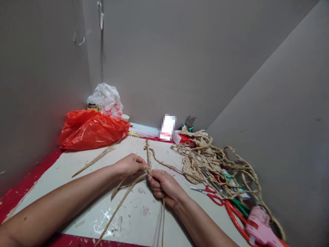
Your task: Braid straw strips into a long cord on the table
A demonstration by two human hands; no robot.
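Observation:
My left hand (130,165) and my right hand (162,185) meet over the white tabletop (84,192), both pinched on tan straw strands (125,195). A braided length of the same straw (148,152) runs away from my fingers toward the wall. Loose strand ends trail from my hands down toward the near edge. The fingers of both hands are closed round the fibres where the braid ends.
A pile of braided straw rope (203,157) lies at the right, with red-handled scissors (212,195), green-handled pliers (240,206) and a pink glue gun (262,228) near it. A red plastic bag (91,130) and a white bag (106,99) sit at the back left. Grey walls enclose the table.

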